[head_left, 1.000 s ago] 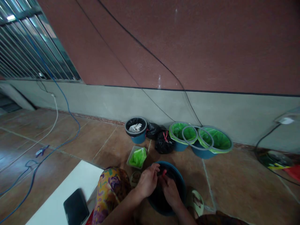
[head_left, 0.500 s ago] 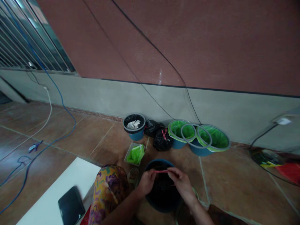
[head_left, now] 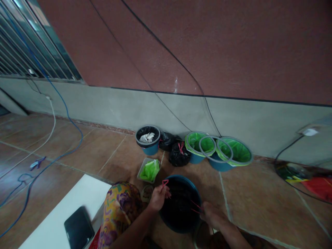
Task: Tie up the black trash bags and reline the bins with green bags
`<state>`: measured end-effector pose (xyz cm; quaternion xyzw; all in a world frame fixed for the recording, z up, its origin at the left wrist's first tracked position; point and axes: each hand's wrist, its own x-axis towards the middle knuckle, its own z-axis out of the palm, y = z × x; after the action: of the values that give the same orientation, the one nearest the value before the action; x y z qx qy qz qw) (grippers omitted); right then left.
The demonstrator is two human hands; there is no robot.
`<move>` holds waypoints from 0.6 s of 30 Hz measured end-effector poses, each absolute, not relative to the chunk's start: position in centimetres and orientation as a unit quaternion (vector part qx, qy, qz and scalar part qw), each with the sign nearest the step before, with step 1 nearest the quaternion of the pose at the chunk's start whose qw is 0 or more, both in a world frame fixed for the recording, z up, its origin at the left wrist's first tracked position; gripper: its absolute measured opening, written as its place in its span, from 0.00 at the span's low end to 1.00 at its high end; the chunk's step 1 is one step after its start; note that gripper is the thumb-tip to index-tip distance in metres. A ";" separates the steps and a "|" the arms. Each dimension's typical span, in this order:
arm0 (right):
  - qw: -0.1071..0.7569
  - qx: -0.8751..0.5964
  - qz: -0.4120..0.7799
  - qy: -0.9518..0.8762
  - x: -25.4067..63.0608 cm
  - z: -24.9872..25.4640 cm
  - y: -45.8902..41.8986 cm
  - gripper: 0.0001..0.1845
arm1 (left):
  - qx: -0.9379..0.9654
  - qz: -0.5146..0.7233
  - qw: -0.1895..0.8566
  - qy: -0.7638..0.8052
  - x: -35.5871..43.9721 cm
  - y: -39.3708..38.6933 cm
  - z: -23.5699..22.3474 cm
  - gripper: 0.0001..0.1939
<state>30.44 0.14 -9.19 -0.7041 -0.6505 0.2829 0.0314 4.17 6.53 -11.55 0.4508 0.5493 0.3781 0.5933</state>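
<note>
A blue bucket (head_left: 195, 186) stands on the floor before me, with a dark black bag (head_left: 178, 209) inside it; details within are too dark to make out. At its left rim, my left hand (head_left: 158, 198) is closed on a red drawstring (head_left: 165, 182), whose small loop sticks up above the fingers. My right hand (head_left: 215, 216), slightly blurred, sits at the right rim. It grips another red drawstring (head_left: 195, 204), and two strands run from it into the bucket. A clear box (head_left: 141, 173) holding a green plastic bag (head_left: 150, 170) lies just beyond the left hand.
Along the wall stand a black-lined bin (head_left: 150, 150) with paper, tied black bags (head_left: 179, 157), and green-lined bins (head_left: 195, 158) with a loose grey ring (head_left: 216, 161) on top. A phone (head_left: 79, 228) lies on a white board (head_left: 55, 221) at left. A blue cable (head_left: 75, 145) crosses the floor.
My hands were together over the bucket with red string between them. They have moved apart to opposite rims, the right one toward me, each with its own string.
</note>
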 end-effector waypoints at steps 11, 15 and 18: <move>0.135 -0.595 0.386 -0.692 22.8 -3.5 3.1 0.21 | 0.611 0.275 0.536 0.514 5.4 6.6 -10.6 0.24; 0.185 -0.572 0.442 -0.665 22.3 -2.3 3.6 0.19 | 0.560 0.278 0.609 0.487 6.0 6.8 -10.7 0.24; 0.195 -0.556 0.462 -0.663 22.3 -1.6 3.7 0.19 | 0.517 0.284 0.645 0.486 6.5 6.9 -10.9 0.23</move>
<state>22.34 3.75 -1.58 -0.5556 -0.6633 0.4620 0.1947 6.46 6.91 -10.91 0.5170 0.4865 0.2835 0.6447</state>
